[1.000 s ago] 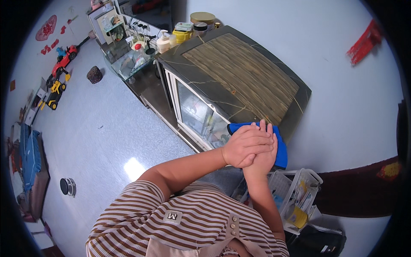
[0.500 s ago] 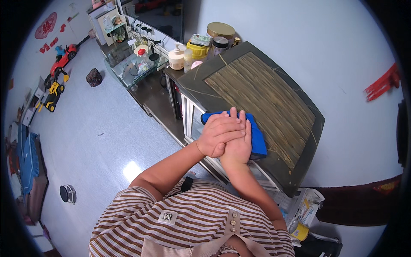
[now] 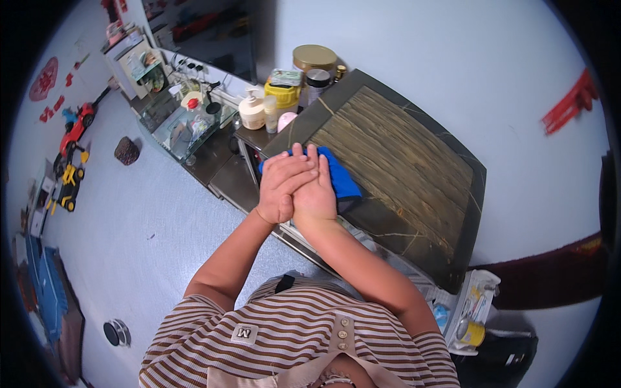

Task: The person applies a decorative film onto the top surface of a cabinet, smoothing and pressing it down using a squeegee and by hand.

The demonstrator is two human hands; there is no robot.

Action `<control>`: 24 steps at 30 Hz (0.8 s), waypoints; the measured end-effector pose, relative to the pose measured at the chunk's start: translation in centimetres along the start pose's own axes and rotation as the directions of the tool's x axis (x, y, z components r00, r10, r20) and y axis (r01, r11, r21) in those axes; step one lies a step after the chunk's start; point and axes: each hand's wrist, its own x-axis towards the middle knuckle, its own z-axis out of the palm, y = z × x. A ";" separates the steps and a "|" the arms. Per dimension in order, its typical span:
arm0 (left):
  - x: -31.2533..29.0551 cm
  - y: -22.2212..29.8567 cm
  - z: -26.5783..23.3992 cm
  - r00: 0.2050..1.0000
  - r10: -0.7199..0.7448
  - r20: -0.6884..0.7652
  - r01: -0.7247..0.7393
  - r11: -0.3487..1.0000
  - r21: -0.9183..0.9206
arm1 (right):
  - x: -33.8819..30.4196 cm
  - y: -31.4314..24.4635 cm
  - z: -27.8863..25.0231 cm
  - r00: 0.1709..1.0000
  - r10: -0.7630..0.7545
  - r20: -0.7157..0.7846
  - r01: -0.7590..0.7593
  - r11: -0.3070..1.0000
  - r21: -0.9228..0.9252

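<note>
A blue cloth lies along the near-left edge of a dark cabinet top with a brown wood-grain panel. My right hand rests flat on the cloth, fingers stretched toward the far side, and its palm is hidden. Across the back of it lies my left hand, its fingers laid over the right one and its thumb bent beside the wrist. Both arms reach out straight from the striped shirt. Part of the cloth is covered by the hands.
Beyond the cabinet's far-left corner stand a pump bottle, a yellow container, a dark-lidded jar and a gold-lidded tin. A glass stand holds small items farther left. At the lower right is a white rack with a yellow can.
Both hands, still stacked, have slid with the blue cloth along the near edge toward the cabinet's far-left corner. My view has shifted a little too.
</note>
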 end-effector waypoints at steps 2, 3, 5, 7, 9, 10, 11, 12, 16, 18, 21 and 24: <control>-0.1 0.3 0.1 1.000 -0.014 -0.009 0.014 1.000 0.003 | 0.0 -0.2 0.2 1.000 0.010 0.028 -0.011 0.999 0.032; -0.3 0.5 0.2 1.000 0.000 -0.006 -0.001 1.000 -0.014 | -0.1 -0.1 -0.1 1.000 0.003 0.021 -0.004 0.999 0.034; -0.8 1.5 0.9 0.998 -0.042 -0.053 0.045 0.997 0.058 | -1.2 0.9 -0.6 1.000 -0.028 0.010 0.028 0.999 0.037; -1.0 3.1 1.9 0.997 -0.044 -0.058 0.046 0.998 0.032 | -2.8 1.8 -1.1 0.998 -0.063 -0.008 0.063 0.991 0.121; -0.6 5.0 3.6 0.996 -0.045 -0.083 0.045 0.999 -0.006 | -4.7 3.6 -1.1 0.999 -0.040 0.000 0.040 0.991 0.129; -0.5 6.1 4.4 0.996 -0.035 -0.076 0.034 0.999 -0.021 | -5.9 4.5 -1.1 0.999 -0.042 0.005 0.041 0.989 0.141; -0.5 7.3 5.1 0.999 -0.028 -0.045 0.026 0.999 -0.043 | -7.4 5.1 -0.9 1.000 -0.011 0.018 0.009 0.991 0.134; -0.5 8.5 6.1 1.000 -0.022 -0.018 0.021 0.998 -0.065 | -9.1 6.0 -0.7 1.000 0.003 0.022 -0.006 0.992 0.127; -0.3 14.4 10.0 0.999 0.039 0.000 -0.039 0.993 -0.113 | -15.8 9.9 -1.2 0.985 0.110 -0.134 -0.085 0.980 0.182; -0.4 17.2 11.5 0.999 0.053 0.013 -0.050 0.986 -0.162 | -18.6 11.4 -1.2 0.965 0.208 -0.159 -0.151 0.939 0.309; -0.1 21.0 13.8 0.995 0.081 0.051 -0.068 0.974 -0.215 | -22.7 13.8 -1.2 0.952 0.281 -0.117 -0.199 0.865 0.460; 0.7 24.1 15.5 0.991 0.115 0.075 -0.096 0.971 -0.218 | -25.9 15.8 -1.2 0.957 0.289 -0.015 -0.228 0.785 0.576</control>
